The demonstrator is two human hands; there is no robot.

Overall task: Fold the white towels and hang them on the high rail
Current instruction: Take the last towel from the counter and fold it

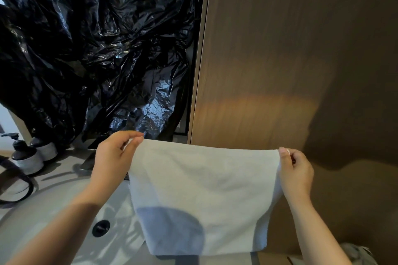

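A white towel [200,191] hangs flat in front of me, stretched between both hands above the sink. My left hand [114,157] pinches its upper left corner between thumb and fingers. My right hand [296,170] pinches its upper right corner. The towel's lower edge hangs near the sink's front, and a dark shadow falls across its lower left part. No rail is in view.
A white sink [107,221] with a dark overflow hole lies below. Crumpled black plastic sheeting [90,45] covers the wall on the left. A brown wood panel [290,49] stands on the right. Two dark pump bottles [28,155] stand on the counter at the left.
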